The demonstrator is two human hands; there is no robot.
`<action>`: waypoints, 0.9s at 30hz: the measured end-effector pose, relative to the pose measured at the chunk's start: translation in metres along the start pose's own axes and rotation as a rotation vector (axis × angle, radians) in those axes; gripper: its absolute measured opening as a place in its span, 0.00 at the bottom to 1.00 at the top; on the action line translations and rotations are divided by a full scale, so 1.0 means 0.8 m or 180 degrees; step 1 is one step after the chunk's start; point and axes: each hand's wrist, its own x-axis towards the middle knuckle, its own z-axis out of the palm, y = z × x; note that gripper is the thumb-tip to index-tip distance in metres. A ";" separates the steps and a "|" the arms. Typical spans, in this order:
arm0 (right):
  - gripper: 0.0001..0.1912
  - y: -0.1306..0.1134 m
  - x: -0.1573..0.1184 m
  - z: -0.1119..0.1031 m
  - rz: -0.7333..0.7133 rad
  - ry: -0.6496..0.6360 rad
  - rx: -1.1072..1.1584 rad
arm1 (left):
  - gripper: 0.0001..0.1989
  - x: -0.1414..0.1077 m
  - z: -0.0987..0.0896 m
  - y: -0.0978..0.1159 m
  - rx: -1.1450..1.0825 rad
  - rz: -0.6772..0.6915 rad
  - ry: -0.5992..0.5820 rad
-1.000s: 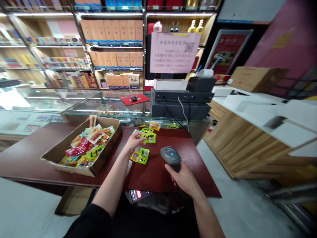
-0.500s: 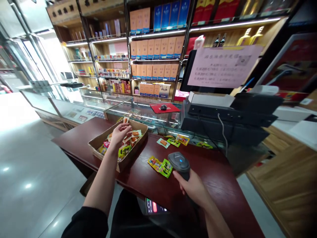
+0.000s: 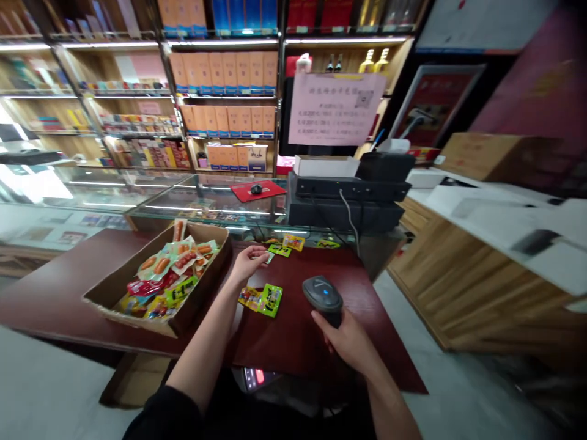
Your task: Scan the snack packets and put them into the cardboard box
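Observation:
My left hand (image 3: 250, 264) is over the dark red table, thumb and fingers closed at a small pale-green sausage packet (image 3: 270, 258), which they mostly cover. In my right hand (image 3: 346, 337) is a black barcode scanner (image 3: 323, 296) with a blue light, its head above the table. Between the hands lie a green snack packet (image 3: 271, 300) and a yellow snack packet (image 3: 250, 297), the latter partly behind my left wrist. To the left stands an open cardboard box (image 3: 202, 299) of wrapped sausages (image 3: 161, 265) and colourful snack packets.
More packets, one yellow (image 3: 293, 242) and one green (image 3: 327, 244), lie along the table's far edge. Behind runs a glass counter (image 3: 206, 205) with a mouse on a red pad (image 3: 270, 190) and dark till equipment (image 3: 343, 211). A lit phone-like screen (image 3: 257, 377) shows below the front edge.
My left hand has moved right from above the box to the sausage packet on the table. The view has turned right. My right hand still holds the scanner.

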 end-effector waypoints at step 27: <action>0.18 0.058 -0.011 -0.038 0.0462 0.0259 0.0309 | 0.09 0.038 0.088 -0.094 0.3351 0.1488 -0.1829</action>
